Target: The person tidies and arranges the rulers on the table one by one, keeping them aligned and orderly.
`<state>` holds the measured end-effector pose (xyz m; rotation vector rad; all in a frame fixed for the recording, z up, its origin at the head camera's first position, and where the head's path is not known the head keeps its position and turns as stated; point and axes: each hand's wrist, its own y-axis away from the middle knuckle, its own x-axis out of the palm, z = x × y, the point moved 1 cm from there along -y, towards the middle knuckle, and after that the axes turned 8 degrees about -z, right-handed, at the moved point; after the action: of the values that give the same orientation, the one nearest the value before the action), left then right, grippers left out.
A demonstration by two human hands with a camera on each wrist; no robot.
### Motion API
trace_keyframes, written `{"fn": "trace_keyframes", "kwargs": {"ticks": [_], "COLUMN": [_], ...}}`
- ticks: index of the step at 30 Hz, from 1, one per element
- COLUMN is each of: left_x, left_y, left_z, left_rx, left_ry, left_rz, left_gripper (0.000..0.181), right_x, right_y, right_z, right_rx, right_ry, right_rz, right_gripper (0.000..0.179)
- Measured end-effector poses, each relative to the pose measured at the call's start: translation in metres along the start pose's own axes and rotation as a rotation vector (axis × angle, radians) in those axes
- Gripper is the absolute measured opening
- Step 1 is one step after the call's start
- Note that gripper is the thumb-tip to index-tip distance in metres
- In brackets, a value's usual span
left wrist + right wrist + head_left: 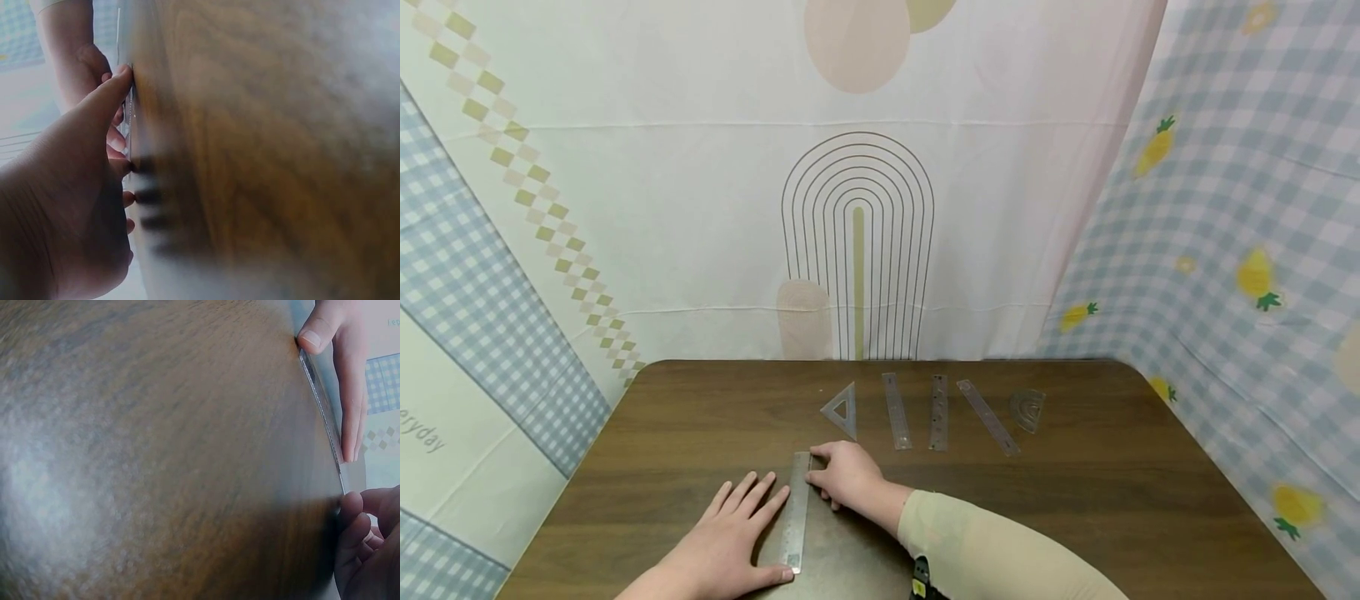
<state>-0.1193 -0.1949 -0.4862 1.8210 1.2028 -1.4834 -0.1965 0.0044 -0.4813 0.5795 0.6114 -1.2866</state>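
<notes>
A clear plastic ruler [796, 512] lies on the brown table, its length running away from me. My left hand [726, 533] rests palm down at its left side with fingers spread. The left thumb touches the ruler's near end, and the index fingertip is close to its left edge. At the far end, my right hand [847, 475] has curled fingers, with thumb and index finger holding the ruler's right edge. The right wrist view shows the ruler [325, 419] edge-on between the left thumb and the right fingertips [352, 503].
Toward the back of the table [700, 417] lie a clear set square [852, 417], three more clear rulers, among them a slanted one [988, 417], and a clear protractor [1027, 411]. Patterned cloth [700, 208] hangs behind the table and at both sides.
</notes>
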Motion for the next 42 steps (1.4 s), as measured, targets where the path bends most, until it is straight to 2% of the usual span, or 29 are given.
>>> {"fn": "trace_keyframes", "kwargs": {"ticks": [7,17,25,29,35,42], "left_x": [-0.004,0.004,-0.006,-0.007,-0.006,-0.007], "left_y": [-0.001,0.001,0.000,-0.002,-0.007,-0.016], "left_z": [-0.002,0.001,-0.003,-0.003,-0.003,-0.006], "left_rx": [-0.002,-0.004,-0.027,-0.050,-0.063,-0.044], "left_ry": [-0.001,-0.006,-0.008,0.003,0.009,-0.041], "left_rz": [0.025,-0.043,0.028,0.041,0.017,-0.027], "left_gripper": [0.102,0.101,0.103,0.101,0.094,0.087], "right_x": [0.000,0.000,0.000,-0.001,-0.005,-0.010], "right_y": [0.001,0.001,0.000,0.001,0.004,0.007], "right_z": [0.000,0.000,-0.001,-0.002,-0.003,-0.004], "right_rx": [-0.001,-0.016,-0.015,-0.026,-0.026,-0.024], "right_ry": [-0.006,-0.015,-0.025,-0.035,-0.088,-0.147], "right_rz": [-0.002,-0.013,-0.013,-0.005,0.005,-0.014], "right_gripper": [0.047,0.045,0.046,0.045,0.044,0.044]}}
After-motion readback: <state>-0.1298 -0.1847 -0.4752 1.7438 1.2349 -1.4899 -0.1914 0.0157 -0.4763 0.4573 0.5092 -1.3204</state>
